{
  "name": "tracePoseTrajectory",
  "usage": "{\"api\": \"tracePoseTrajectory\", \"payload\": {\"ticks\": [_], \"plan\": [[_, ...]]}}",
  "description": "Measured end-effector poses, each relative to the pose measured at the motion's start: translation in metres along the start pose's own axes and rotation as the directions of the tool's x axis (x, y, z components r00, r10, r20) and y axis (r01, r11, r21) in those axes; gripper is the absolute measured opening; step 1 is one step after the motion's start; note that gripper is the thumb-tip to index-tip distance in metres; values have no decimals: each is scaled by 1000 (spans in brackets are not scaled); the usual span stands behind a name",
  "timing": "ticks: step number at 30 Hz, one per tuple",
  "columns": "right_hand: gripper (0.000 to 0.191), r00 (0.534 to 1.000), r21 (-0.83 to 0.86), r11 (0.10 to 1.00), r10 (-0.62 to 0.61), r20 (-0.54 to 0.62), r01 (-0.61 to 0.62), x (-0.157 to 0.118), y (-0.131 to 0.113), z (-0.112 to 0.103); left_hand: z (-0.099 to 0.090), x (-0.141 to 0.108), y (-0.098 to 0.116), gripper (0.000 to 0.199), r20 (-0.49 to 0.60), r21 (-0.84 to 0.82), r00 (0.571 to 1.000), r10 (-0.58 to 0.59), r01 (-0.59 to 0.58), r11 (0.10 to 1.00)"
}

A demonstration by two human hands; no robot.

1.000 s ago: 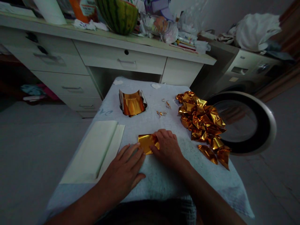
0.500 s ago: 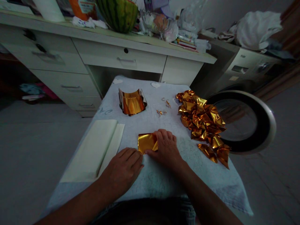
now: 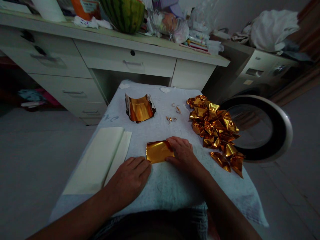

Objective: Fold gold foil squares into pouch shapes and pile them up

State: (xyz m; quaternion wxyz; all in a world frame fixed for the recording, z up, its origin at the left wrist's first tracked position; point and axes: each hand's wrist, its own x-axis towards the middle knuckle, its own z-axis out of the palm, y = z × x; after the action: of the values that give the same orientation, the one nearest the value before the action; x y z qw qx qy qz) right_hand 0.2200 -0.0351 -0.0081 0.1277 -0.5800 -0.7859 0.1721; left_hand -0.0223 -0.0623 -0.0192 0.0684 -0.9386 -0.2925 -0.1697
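A gold foil sheet (image 3: 159, 152) lies flat on the cloth-covered table (image 3: 160, 196) between my hands. My left hand (image 3: 133, 176) presses its lower left corner, fingers together. At the sheet's right edge, my right hand (image 3: 183, 155) grips it between thumb and fingers. Behind it stands a curved stack of gold foil (image 3: 140, 109). Small twisted gold bits (image 3: 171, 119) lie to the right of that stack. Folded gold foil pieces (image 3: 215, 126) form a heap along the table's right side. Folded pale paper (image 3: 97, 160) rests on the left.
A white desk (image 3: 130, 63) with drawers stands behind the table, bearing a cut watermelon (image 3: 123, 15), plastic bags and pens. To the right is a washing machine (image 3: 260, 70) with its round door (image 3: 287, 130) open beside the table's edge.
My right hand has slid right along the foil, and the sheet now shows wider and flatter. My left hand stays at its lower left corner. The whole view has shifted slightly.
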Motion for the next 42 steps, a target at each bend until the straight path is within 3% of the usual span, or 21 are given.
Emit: {"api": "tracePoseTrajectory", "payload": {"ticks": [6, 10, 15, 19, 23, 31, 36, 42], "plan": [[68, 998, -2, 998, 57, 14, -57, -6, 17, -8, 1, 1, -2, 22, -8, -12, 1000, -15, 15, 1000], [68, 992, 16, 1000, 6, -123, -4, -12, 31, -6, 6, 4, -3, 23, -44, -31, 999, 16, -17, 999], [30, 930, 99, 981, -123, -347, 166, -19, 16, -12, 1, 17, -7, 20, 74, -157, 997, -21, 32, 987], [19, 959, 88, 958, -264, -107, 273, -18, -8, -18, -8, 32, -13, 16, 233, -246, 967, -104, 161, 956], [22, 968, 40, 967, -251, 30, 250, -13, -14, -16, -8, 41, -18, 13, 262, -313, 952, -157, 237, 920], [14, 963, 52, 964, -256, -86, 261, -9, -3, 0, 5, 38, -21, 12, 196, -451, 954, -228, 295, 842], [13, 935, 66, 945, -304, -182, 320, -9, 2, 6, 7, 36, -20, 11, 136, -439, 965, -226, 263, 859], [13, 937, 69, 949, -291, -191, 309, -9, 0, 5, 12, 33, -20, 15, 73, -429, 971, -226, 236, 872]]}}
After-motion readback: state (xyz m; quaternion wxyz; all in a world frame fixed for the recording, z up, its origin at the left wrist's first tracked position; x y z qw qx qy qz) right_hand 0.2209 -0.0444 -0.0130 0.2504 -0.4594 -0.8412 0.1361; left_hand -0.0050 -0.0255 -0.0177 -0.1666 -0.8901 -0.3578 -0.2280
